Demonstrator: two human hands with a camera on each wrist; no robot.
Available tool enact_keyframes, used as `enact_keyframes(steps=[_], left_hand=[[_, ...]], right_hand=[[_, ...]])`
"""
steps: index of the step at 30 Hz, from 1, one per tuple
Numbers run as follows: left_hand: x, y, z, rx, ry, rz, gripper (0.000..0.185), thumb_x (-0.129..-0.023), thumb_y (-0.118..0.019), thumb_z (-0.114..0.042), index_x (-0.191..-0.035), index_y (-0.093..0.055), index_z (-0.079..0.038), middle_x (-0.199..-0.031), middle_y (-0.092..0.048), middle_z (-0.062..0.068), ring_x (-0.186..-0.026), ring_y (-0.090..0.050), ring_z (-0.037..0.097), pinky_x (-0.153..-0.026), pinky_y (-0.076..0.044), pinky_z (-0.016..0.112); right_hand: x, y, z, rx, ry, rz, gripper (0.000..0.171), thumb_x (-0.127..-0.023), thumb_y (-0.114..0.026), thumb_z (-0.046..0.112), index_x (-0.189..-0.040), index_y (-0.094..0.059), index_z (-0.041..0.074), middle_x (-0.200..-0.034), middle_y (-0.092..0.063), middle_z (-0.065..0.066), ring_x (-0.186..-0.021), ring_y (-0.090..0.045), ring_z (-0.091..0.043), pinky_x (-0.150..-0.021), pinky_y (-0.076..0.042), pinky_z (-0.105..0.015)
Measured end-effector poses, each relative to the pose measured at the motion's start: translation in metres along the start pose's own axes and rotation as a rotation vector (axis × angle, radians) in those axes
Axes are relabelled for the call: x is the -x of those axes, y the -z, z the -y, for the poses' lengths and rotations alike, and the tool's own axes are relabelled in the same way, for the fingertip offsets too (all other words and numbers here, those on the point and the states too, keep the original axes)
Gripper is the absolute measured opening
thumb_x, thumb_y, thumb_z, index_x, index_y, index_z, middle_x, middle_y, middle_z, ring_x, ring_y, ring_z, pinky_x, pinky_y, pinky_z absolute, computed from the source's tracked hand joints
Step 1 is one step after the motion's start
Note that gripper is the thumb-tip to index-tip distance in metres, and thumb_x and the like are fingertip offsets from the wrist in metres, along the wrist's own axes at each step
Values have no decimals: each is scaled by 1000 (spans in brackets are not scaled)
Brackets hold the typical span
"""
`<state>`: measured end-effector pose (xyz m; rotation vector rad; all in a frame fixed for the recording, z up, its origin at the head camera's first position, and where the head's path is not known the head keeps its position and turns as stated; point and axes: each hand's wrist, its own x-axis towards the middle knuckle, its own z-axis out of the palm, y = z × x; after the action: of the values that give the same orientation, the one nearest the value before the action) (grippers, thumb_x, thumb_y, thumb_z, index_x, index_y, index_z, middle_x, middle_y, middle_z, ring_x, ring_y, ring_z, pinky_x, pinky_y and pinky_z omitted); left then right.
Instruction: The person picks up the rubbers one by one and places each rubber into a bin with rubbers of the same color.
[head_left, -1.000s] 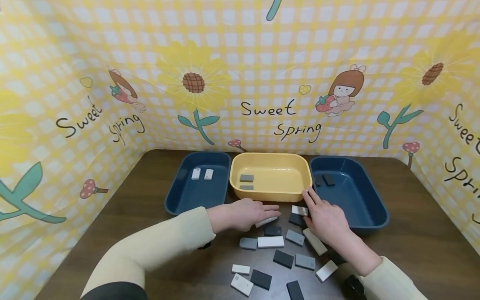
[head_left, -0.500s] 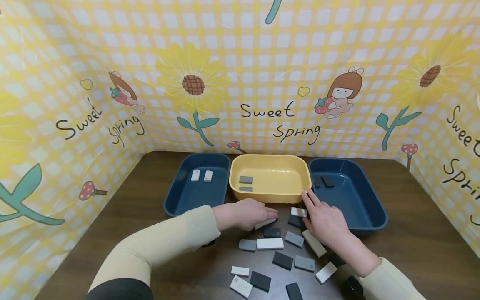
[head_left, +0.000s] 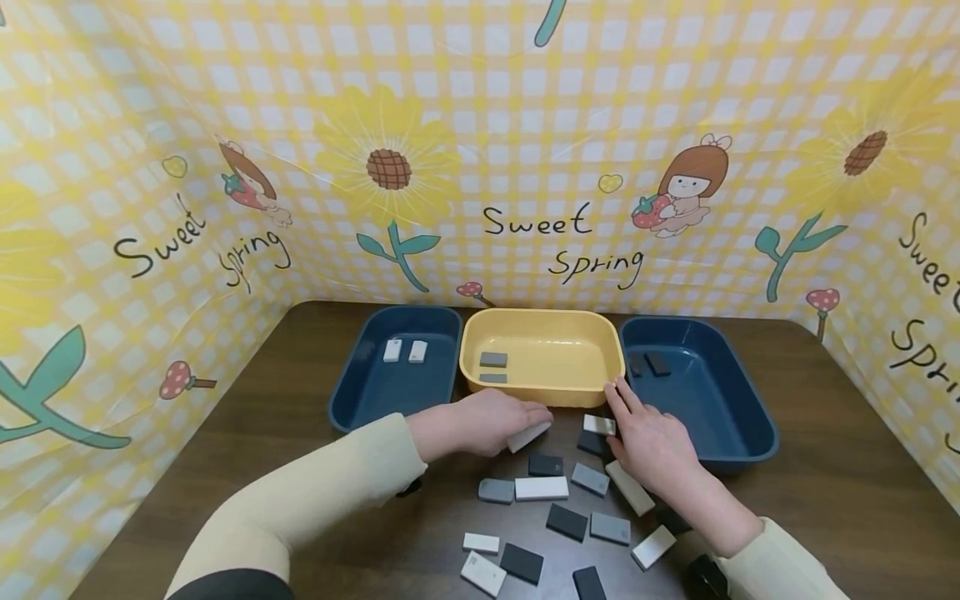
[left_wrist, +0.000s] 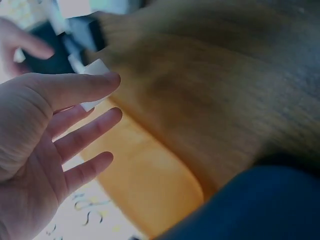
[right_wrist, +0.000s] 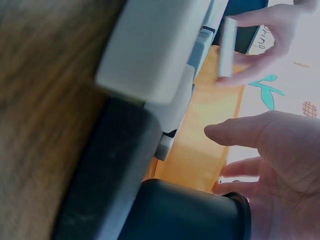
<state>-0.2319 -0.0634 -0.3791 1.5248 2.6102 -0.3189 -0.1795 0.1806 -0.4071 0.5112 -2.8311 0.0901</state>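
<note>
My left hand (head_left: 491,423) pinches a flat white rectangular block (head_left: 528,437) between thumb and fingers, in front of the yellow bin (head_left: 543,395). The left wrist view shows the thumb (left_wrist: 82,90) across this block, the other fingers spread. My right hand (head_left: 654,442) has its fingers extended at the bin's front right corner; whether they touch the rim I cannot tell. Beside its thumb lie a white block (head_left: 598,425) and a dark block (head_left: 592,443), with a beige block (head_left: 630,487) below. In the right wrist view nothing shows between that hand's thumb and fingers.
Several white, grey and black blocks lie scattered toward the front, among them a long white one (head_left: 542,488). A left blue bin (head_left: 390,404) holds two white blocks; the right blue bin (head_left: 720,400) holds two dark ones. Two grey blocks (head_left: 493,359) lie in the yellow bin.
My left hand has lifted the white block slightly off the table, toward the yellow bin, and its fingers have curled in. The right hand has stayed in place.
</note>
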Motion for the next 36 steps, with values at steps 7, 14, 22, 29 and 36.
enact_keyframes(steps=[7, 14, 22, 29, 36], left_hand=[[31, 19, 7, 139, 80, -135, 64, -86, -73, -12, -144, -44, -9, -139, -52, 3, -110, -56, 14, -93, -46, 30], [63, 24, 22, 194, 206, -216, 67, -85, -76, -23, -142, -45, -9, -138, -51, 6, -109, -55, 17, -95, -46, 35], [91, 18, 55, 278, 342, -262, 72, -83, -78, -26, -143, -43, -6, -141, -48, 10, -120, -52, 22, -97, -45, 42], [100, 15, 83, 303, 453, -257, 73, -81, -80, -24, -142, -44, -5, -136, -50, 13, -112, -54, 25, -92, -47, 45], [94, 11, 106, 288, 507, -161, 72, -81, -80, -25, -141, -46, -5, -133, -51, 14, -105, -55, 25, -91, -47, 43]], right_hand=[[1, 5, 1, -6, -15, 23, 73, -79, -80, 23, -140, -47, -1, -144, -45, -22, -67, -59, -27, -48, -44, -31], [2, 15, 1, -4, -31, 71, 71, -82, -78, 26, -140, -47, -1, -144, -45, -22, -79, -62, -32, -53, -47, -33], [0, 19, 4, 9, -31, 102, 68, -84, -76, 30, -139, -49, -1, -142, -46, -23, -113, -54, -44, -81, -51, -53], [-5, 14, 22, 38, 54, 33, 66, -84, -76, 34, -135, -53, 0, -144, -45, -21, -128, -42, -44, -95, -41, -57], [-16, 17, 55, -9, 259, -4, 66, -85, -74, 35, -138, -51, 3, -146, -44, -17, -128, -45, -38, -97, -41, -53]])
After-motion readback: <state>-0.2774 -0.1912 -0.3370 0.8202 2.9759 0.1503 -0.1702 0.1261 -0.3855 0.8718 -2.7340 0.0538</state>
